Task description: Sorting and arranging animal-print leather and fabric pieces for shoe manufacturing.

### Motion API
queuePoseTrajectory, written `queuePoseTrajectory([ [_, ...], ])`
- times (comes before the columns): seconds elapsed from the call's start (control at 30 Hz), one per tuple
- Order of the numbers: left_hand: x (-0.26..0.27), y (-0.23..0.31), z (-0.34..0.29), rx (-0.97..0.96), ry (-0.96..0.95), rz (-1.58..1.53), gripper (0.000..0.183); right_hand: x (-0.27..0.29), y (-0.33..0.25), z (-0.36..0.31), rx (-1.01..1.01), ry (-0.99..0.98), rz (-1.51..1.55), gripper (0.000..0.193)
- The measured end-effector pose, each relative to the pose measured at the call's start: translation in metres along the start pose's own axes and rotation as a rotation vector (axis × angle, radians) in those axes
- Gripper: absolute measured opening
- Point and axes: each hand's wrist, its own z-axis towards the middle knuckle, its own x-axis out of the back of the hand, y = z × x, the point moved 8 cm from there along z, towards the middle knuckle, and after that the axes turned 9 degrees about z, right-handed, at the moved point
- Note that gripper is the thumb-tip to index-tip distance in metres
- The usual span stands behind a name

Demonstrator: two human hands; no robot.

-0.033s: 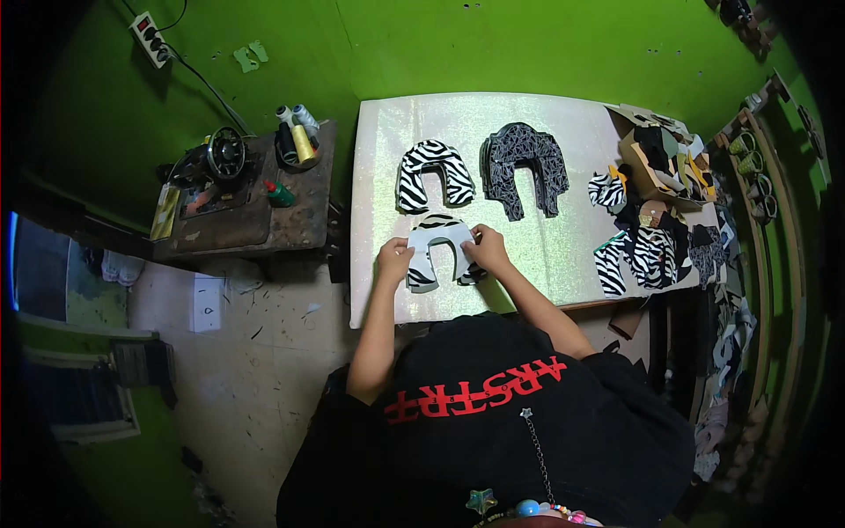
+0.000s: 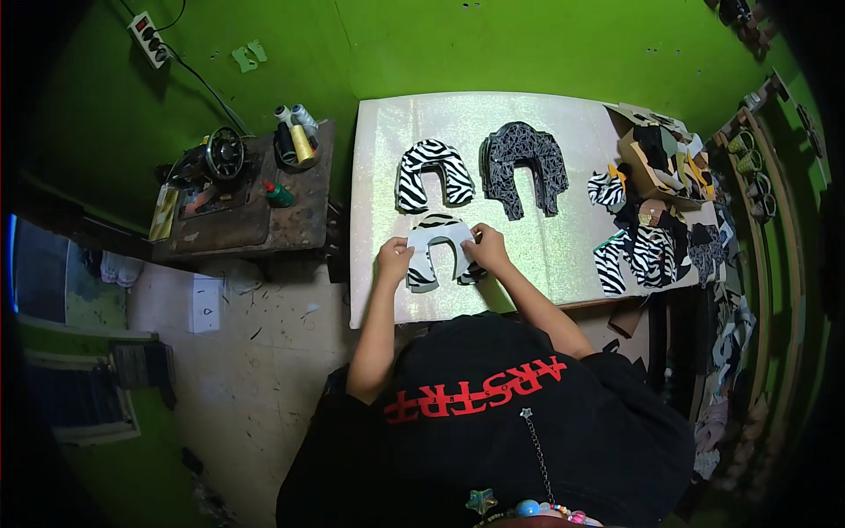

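Between my two hands is a white U-shaped piece (image 2: 422,257), its arch toward the far side of the table. My left hand (image 2: 393,260) pinches its left edge, and my right hand (image 2: 488,250) grips the right edge. Beneath it, zebra-print pieces (image 2: 434,220) show past the arch and at the leg ends. Just beyond lies a stack of zebra-print U-shaped pieces (image 2: 412,180). To the right of that stack sits another of dark U-shaped pieces (image 2: 524,143) with a grey line pattern.
The pale shiny tabletop (image 2: 378,123) carries zebra-print scraps (image 2: 654,255) and a cardboard box (image 2: 647,180) of offcuts at right. Left of it stands a sewing machine (image 2: 207,167) on a worn wooden table (image 2: 299,224), with thread cones (image 2: 304,141) and a green bottle (image 2: 279,194). Shelves (image 2: 775,264) line the right.
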Motion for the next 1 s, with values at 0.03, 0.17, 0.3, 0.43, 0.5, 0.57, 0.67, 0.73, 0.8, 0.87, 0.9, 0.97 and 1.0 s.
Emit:
queuePoseTrajectory([
  [0.03, 0.000, 0.000, -0.001, 0.000, -0.005, -0.002, 0.022, 0.001, -0.001, -0.001, -0.027, 0.004, 0.021, 0.031],
  [0.17, 0.012, 0.028, -0.011, -0.019, 0.040, 0.250, 0.025, 0.009, -0.009, -0.008, -0.109, 0.017, -0.150, 0.030],
  [0.3, 0.031, 0.017, -0.008, -0.023, 0.121, 0.202, 0.025, 0.009, -0.037, -0.011, 0.056, 0.113, -0.240, 0.031],
  [0.43, 0.016, 0.046, -0.009, 0.162, -0.161, -0.594, 0.031, -0.015, -0.041, 0.001, 0.055, -0.142, 0.099, 0.030],
  [0.5, 0.008, 0.069, -0.015, 0.151, -0.260, -0.709, 0.032, -0.038, -0.044, 0.001, -0.009, -0.335, 0.396, 0.031],
  [0.57, -0.001, 0.085, -0.023, 0.165, -0.400, -0.889, 0.035, -0.045, -0.062, -0.002, -0.035, -0.422, 0.475, 0.033],
  [0.67, -0.009, 0.087, -0.024, 0.187, -0.383, -1.027, 0.034, -0.055, -0.064, -0.003, -0.090, -0.510, 0.544, 0.037],
  [0.73, -0.012, 0.087, -0.026, 0.192, -0.382, -1.029, 0.036, -0.053, -0.060, -0.003, -0.216, -0.457, 0.650, 0.039],
  [0.8, -0.014, 0.096, -0.028, 0.096, -0.461, -1.034, 0.040, -0.050, -0.062, -0.007, -0.253, -0.404, 0.675, 0.038],
  [0.87, -0.017, 0.103, -0.031, 0.056, -0.516, -1.038, 0.043, -0.052, -0.058, -0.010, -0.288, -0.354, 0.700, 0.037],
  [0.9, -0.019, 0.112, -0.035, 0.019, -0.573, -1.041, 0.045, -0.051, -0.055, -0.008, -0.278, -0.300, 0.718, 0.035],
  [0.97, -0.018, 0.122, -0.039, -0.013, -0.608, -1.021, 0.047, -0.047, -0.048, -0.005, -0.267, -0.242, 0.737, 0.032],
  [1.0, -0.017, 0.126, -0.042, -0.043, -0.634, -1.003, 0.048, -0.050, -0.050, -0.006, -0.261, -0.298, 0.670, 0.029],
])
